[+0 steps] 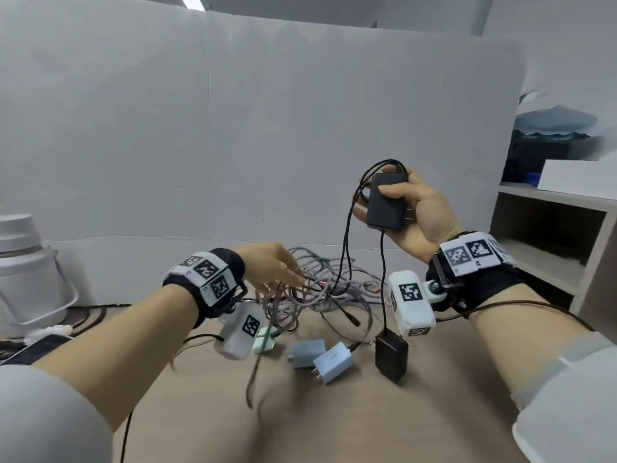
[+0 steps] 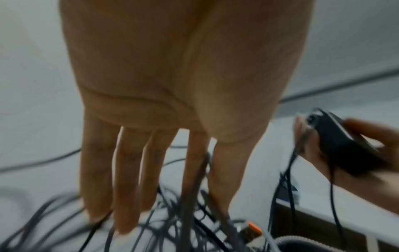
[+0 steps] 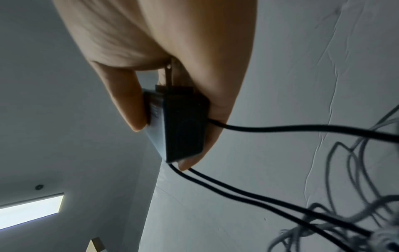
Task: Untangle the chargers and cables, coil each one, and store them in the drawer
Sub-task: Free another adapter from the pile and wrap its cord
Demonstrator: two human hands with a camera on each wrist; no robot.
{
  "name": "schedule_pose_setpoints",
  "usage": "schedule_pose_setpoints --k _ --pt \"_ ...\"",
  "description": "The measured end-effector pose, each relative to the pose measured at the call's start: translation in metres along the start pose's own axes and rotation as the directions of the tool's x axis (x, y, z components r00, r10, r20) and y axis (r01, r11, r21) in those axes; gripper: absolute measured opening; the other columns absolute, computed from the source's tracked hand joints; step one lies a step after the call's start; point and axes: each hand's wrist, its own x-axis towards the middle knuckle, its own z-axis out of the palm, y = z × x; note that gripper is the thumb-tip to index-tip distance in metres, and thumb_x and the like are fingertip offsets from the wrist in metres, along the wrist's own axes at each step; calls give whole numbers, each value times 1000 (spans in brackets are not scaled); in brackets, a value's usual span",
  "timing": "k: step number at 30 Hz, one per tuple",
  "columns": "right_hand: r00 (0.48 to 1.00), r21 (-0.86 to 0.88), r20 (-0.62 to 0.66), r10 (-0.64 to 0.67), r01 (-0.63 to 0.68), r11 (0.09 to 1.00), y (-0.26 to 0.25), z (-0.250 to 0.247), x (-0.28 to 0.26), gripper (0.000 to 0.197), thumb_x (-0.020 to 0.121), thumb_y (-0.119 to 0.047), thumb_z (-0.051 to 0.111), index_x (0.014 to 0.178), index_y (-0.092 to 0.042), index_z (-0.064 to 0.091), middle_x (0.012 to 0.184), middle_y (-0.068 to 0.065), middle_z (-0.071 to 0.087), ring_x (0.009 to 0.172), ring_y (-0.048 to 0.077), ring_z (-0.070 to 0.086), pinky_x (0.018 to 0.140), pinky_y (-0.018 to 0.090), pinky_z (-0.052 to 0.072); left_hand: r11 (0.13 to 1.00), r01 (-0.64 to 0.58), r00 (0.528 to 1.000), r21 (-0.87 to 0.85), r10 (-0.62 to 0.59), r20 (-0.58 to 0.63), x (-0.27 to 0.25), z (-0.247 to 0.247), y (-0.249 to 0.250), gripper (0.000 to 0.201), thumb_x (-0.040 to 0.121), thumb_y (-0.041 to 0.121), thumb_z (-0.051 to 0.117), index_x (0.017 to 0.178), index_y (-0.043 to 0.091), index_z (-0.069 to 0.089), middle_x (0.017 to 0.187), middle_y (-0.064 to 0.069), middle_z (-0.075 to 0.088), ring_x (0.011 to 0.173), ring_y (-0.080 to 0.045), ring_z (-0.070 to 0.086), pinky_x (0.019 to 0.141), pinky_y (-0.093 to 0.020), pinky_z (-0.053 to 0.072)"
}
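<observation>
— What's in your right grip (image 1: 414, 208)?
— You clasp a smooth black boxy charger (image 1: 386, 202), thumb on its face, thin black cord (image 1: 347, 235) looping down.
— And your left grip (image 1: 273, 265)?
— Released, fingers straight, tips touching the wiry grey tangle (image 1: 320, 285) on the tan surface (image 1: 334, 422). Near it lie two pale-blue cube plugs (image 1: 320, 359) and a black brick (image 1: 391, 357).

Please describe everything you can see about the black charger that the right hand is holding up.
The black charger is a flat rectangular block with rounded corners, matte, plastic by its look. The right hand grips it above the table, thumb on its front face, fingers behind. Metal plug prongs stick out toward the palm, as the right wrist view shows. A thin black cable loops over its top and hangs down into the tangle of grey cables. The left hand does not touch it.
</observation>
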Motion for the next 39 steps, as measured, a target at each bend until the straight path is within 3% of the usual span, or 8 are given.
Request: schedule_pose_setpoints --k 5,9,14,20,28,32,35,39 --pt "996 -15 90 1 0 1000 -5 8 -2 26 88 2 53 109 -13 54 118 20 64 99 39 63 86 51 56 952 -185 968 246 220 -124 -16 -5 36 62 84 40 80 137 23 53 117 1 68 97 -16 67 79 -29 54" --pt "992 1 128 11 -11 1000 -2 14 -4 34 88 2 54 117 -14 51 119 22 60 102 38 59 79 48 55 893 -450 892 -29 450 27 -23 18 54 38 93 36 71 129 30 62 120 6 69 104 -10 68 93 -29 54" --pt "996 -29 76 39 -37 999 -5 10 -8 30 89 5 54 114 -13 53 114 20 59 97 36 57 82 51 57 926 -353 935 135 348 64 -12 51 38 31 103 38 53 100 14 73 99 0 75 93 -16 69 88 -32 54" --pt "974 -304 -218 66 -132 943 -2 -19 -3 23 93 9 54 98 -13 56 105 16 57 84 31 61 84 61 57 841 -239 966 -485 153 -210 0 29 15 26 106 12 43 92 2 62 82 -13 71 79 -28 72 88 -48 57" --pt "904 -749 -428 6 -358 557 18 -56 4 18 76 -2 70 89 -4 59 82 13 56 84 32 58 78 46 53 604 -328 945 -726 208 -254 -18 -7 14 22 107 15 44 111 4 62 64 -3 39 50 -20 47 53 -29 48" --pt "875 -756 -484 -1 -417 505 15 -64 4 65 86 -2 67 141 -14 35 103 12 54 98 34 58 94 47 53 815 -223 932 -535 339 127 -38 -10 9 27 98 12 54 112 -5 71 59 3 18 49 -13 18 50 -28 15" --pt "897 -817 -435 -75 -358 452 12 -68 5 52 86 -2 66 134 -15 51 124 17 57 103 33 57 90 40 52 964 -238 908 -116 263 326 -47 -1 3 18 95 18 65 88 14 81 55 3 24 51 -16 20 54 -33 16" --pt "906 -803 -393 -158 -255 538 17 -64 7 45 81 -2 72 122 -17 60 127 14 58 106 31 61 94 44 55 916 -205 917 345 57 395 -46 27 3 17 90 40 70 83 28 80 55 11 55 53 -10 41 59 -24 33"
